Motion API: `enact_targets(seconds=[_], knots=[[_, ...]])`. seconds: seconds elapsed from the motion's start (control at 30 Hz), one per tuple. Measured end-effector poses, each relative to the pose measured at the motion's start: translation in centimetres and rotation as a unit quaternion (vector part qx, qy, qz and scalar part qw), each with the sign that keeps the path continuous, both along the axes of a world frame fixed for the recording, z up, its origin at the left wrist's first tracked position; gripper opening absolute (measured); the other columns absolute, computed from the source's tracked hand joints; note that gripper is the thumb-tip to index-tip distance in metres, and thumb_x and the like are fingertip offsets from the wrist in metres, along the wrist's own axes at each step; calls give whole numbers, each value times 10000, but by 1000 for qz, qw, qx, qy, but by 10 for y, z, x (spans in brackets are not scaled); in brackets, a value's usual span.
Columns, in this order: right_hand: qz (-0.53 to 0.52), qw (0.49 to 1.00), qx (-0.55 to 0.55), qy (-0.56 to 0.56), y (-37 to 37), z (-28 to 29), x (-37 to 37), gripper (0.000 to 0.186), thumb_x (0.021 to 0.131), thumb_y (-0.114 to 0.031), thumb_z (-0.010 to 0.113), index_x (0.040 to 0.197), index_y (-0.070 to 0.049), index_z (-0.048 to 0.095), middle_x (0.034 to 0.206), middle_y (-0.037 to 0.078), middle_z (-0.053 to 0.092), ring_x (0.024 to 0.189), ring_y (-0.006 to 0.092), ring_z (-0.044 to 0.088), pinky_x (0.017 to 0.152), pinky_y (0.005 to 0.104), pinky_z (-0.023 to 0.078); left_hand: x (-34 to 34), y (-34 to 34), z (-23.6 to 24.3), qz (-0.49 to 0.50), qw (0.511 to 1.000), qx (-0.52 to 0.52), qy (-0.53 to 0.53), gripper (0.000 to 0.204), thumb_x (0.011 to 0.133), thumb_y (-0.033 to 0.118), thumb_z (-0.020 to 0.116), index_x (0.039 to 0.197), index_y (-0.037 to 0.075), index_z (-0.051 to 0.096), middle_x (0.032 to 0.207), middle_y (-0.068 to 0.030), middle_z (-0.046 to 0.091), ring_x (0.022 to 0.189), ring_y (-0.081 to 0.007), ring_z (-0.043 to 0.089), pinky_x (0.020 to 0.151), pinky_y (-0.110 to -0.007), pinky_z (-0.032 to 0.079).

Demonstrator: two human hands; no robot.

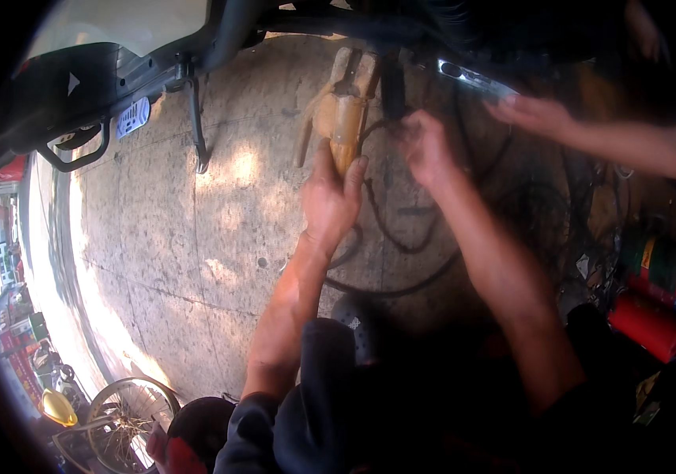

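In my left hand [334, 193] is a worn yellow-brown, clamp-like tool [346, 118], gripped by its lower end. It has a forked top and a rod sticking out on its left side. My right hand [429, 150], slightly blurred, is just right of the tool with its fingers curled in. A dark cable [377, 130] curves from beside the tool toward those fingers; what they hold, if anything, is hidden. Further right, another person's hand [539, 118] reaches in and touches a shiny, pale, flat object [472, 79].
A motorbike's underside with a side stand [197, 118] and a footrest [132, 118] spans the upper left. Dark hose [401, 291] loops over the concrete floor [164, 213]. A red container [647, 324] stands at right; a spoked wheel [128, 419] is at lower left.
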State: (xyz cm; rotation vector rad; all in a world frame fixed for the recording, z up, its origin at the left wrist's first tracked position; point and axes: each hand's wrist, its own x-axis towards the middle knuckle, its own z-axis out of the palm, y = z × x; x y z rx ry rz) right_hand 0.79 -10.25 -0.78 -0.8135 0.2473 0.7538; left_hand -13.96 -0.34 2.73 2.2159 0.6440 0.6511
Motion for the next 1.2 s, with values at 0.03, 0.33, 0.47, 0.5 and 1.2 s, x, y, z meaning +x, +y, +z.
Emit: enact_targets(seconds=[0.03, 0.33, 0.47, 0.5, 1.2], knots=[[4, 1000, 12, -1, 0, 0, 0, 97, 747, -136, 609, 822, -81, 581, 880, 41, 598, 867, 195, 556, 817, 335, 440, 1, 1, 1, -1, 1000, 1, 12, 552, 877, 340, 630, 1276, 1, 456, 747, -241, 639, 679, -432, 634, 589, -467, 504], [8, 1000, -5, -21, -2, -6, 1, 100, 810, -172, 576, 795, -73, 571, 886, 95, 625, 899, 255, 597, 863, 377, 478, 5, -1, -2, -8, 998, -1, 64, 589, 870, 363, 630, 1291, -7, 449, 734, -251, 637, 702, -445, 632, 611, -483, 507], [21, 999, -19, -15, -1, -2, 0, 103, 811, -172, 573, 809, -69, 570, 911, 96, 632, 918, 251, 599, 870, 374, 473, 3, 1, -5, -3, 996, -55, 65, 421, 899, 277, 631, 1183, -1, 492, 790, -180, 651, 656, -299, 652, 590, -395, 506], [16, 1000, -11, -13, -2, -2, -1, 91, 791, -159, 581, 812, -70, 579, 902, 81, 629, 900, 230, 596, 859, 365, 468, 2, -2, -3, 1, 968, -252, 5, 409, 905, 290, 628, 1165, 0, 501, 731, -129, 623, 581, -243, 607, 524, -354, 478], [23, 999, -21, -20, -2, 12, -5, 117, 783, -158, 572, 852, -66, 591, 893, 73, 625, 906, 228, 593, 848, 370, 458, 2, -6, 9, -13, 884, -464, -51, 389, 921, 256, 613, 1198, 3, 510, 700, -61, 577, 548, -137, 549, 476, -281, 444]])
